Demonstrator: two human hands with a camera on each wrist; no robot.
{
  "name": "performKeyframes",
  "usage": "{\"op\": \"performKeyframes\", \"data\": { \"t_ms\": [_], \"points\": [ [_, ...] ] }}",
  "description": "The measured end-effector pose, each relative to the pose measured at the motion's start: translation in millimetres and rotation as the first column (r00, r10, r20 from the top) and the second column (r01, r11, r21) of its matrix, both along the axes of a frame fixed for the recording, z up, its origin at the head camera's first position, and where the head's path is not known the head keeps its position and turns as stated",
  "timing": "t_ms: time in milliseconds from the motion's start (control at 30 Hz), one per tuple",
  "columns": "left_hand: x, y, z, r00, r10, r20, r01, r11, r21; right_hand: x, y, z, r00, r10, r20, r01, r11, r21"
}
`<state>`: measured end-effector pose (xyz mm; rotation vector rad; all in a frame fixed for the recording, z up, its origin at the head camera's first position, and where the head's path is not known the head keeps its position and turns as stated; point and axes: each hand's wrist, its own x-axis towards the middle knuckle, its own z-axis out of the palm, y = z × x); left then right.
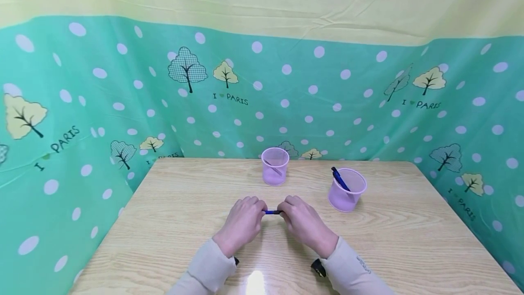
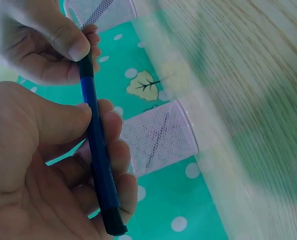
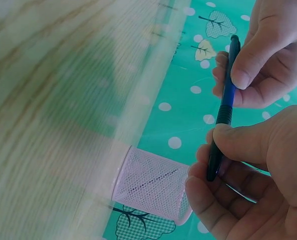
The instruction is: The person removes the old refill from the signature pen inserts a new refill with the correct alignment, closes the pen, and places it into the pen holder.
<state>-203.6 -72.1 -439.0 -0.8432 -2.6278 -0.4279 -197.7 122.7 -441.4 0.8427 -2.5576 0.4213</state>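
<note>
A blue pen with black ends (image 1: 271, 212) is held level above the table between both hands. My left hand (image 1: 245, 217) pinches its blue barrel between thumb and fingers; the left wrist view shows that barrel (image 2: 99, 150) lying across the curled fingers. My right hand (image 1: 304, 221) pinches the black grip end between thumb and fingers, close to the tip in the right wrist view, where the ribbed black grip (image 3: 223, 116) shows. Beyond the hands stands a pink mesh pen cup (image 1: 274, 178) with a pen inside. A second pink mesh cup (image 1: 340, 200), to the right, holds a blue pen (image 1: 340, 179) leaning above its rim.
The light wood table (image 1: 184, 195) runs back to a green dotted curtain (image 1: 229, 122) printed with trees, which also hangs along both sides. A black strap (image 1: 318, 267) shows at my right sleeve. Glare (image 1: 255, 282) lies on the tabletop near the front.
</note>
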Motion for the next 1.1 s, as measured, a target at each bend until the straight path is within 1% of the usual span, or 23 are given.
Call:
{"op": "performKeyframes", "data": {
  "t_ms": [300, 700, 1100],
  "points": [
    [0.5, -1.3, 0.4, 1.000, 0.002, 0.009, -0.003, 0.999, 0.032, -0.4, -0.3, -0.4, 1.000, -0.002, 0.010, 0.002, 1.000, 0.002],
    [1.3, -1.5, 1.7, 1.000, 0.018, 0.000, -0.018, 0.999, 0.039, 0.4, -1.2, -0.1, 1.000, 0.004, 0.002, -0.004, 1.000, -0.003],
    [0.7, -1.0, 0.5, 1.000, -0.002, 0.001, 0.002, 0.999, 0.050, 1.4, -1.6, -0.2, 1.000, -0.002, 0.004, 0.002, 1.000, 0.009]
  ]
}}
